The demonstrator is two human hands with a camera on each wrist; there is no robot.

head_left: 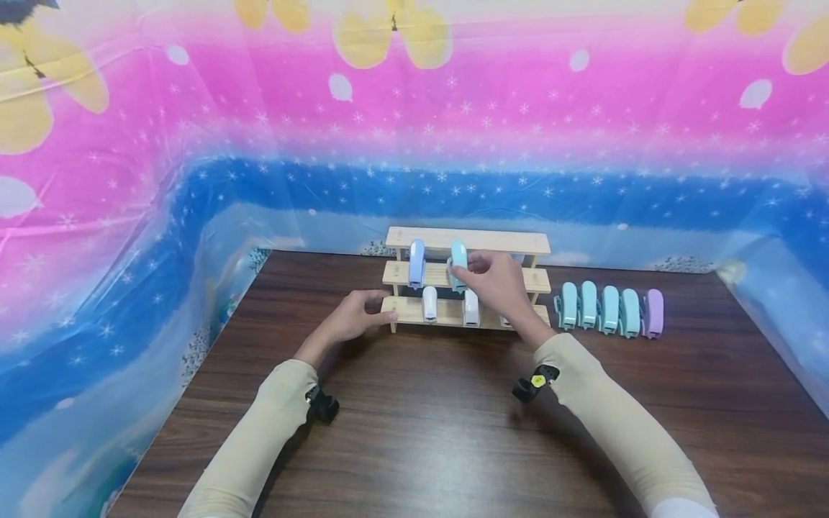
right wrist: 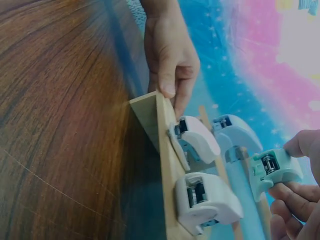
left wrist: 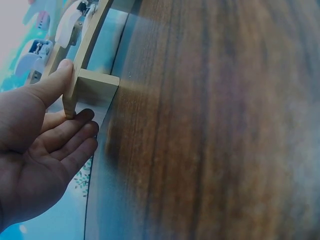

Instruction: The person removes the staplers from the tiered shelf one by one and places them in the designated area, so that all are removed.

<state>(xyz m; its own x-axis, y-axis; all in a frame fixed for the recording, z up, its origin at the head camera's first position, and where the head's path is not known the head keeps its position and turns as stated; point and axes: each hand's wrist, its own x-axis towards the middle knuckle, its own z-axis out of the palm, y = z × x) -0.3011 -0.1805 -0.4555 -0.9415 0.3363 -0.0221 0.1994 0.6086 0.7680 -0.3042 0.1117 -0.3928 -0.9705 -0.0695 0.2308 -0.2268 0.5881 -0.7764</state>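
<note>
Between the thumb and fingers of my right hand [head_left: 497,282] is a mint green hole punch [head_left: 458,259], small and curved, with a metal spring showing in the right wrist view. It stands over the middle tier of a wooden rack [head_left: 518,279]. To its left on that tier is a blue hole punch [head_left: 417,260]. White hole punches line the bottom tier, a left one [head_left: 429,303], a middle one [head_left: 470,308], and one mostly hidden by my right wrist. My left hand [head_left: 350,315] grips the bottom tier's left end, thumb on top, fingers below.
Right of the rack, several mint green hole punches [head_left: 588,305] stand in a row on the dark wooden table [head_left: 414,432], a purple hole punch [head_left: 654,314] at the end. The rack's top tier [head_left: 466,239] is near a patterned cloth backdrop [head_left: 453,187].
</note>
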